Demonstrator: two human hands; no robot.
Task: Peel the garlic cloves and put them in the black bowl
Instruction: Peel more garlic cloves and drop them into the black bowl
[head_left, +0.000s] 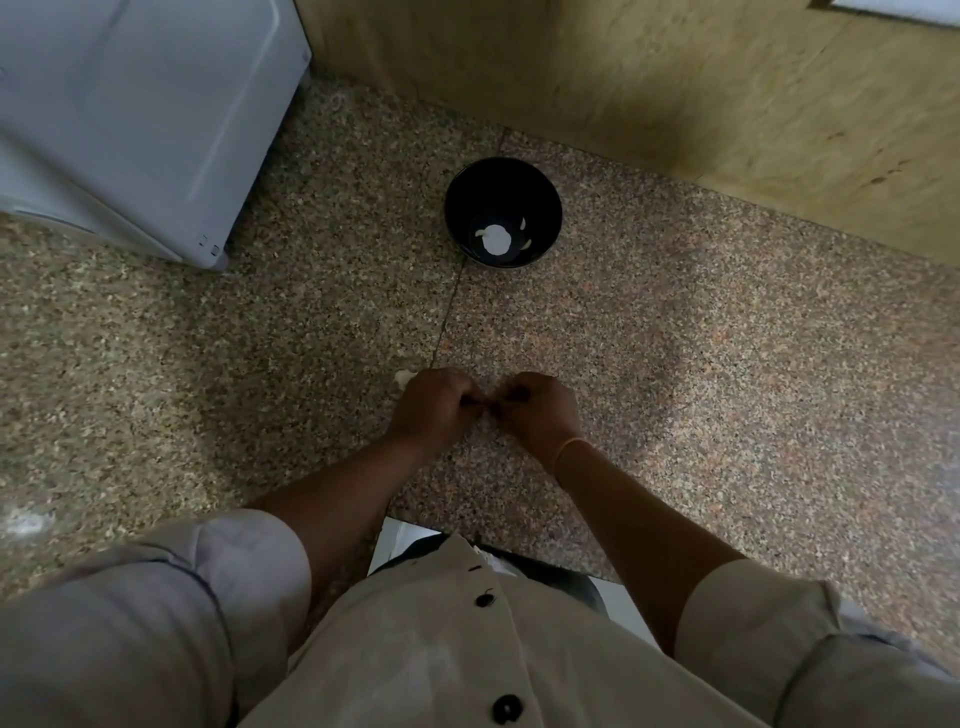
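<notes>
A black bowl (503, 213) stands on the speckled stone counter (675, 332) near the back wall, with a few pale garlic pieces (496, 240) at its bottom. My left hand (434, 408) and my right hand (540, 410) meet low over the counter in front of me, well short of the bowl. Both have curled fingers pinching a small pale garlic clove (488, 415) between them; most of it is hidden by the fingers. A pale scrap of peel (402, 376) lies just beyond my left hand.
A grey-white appliance (135, 119) fills the back left corner of the counter. A tan wall (675, 78) runs along the back. The counter's front edge lies close to my body.
</notes>
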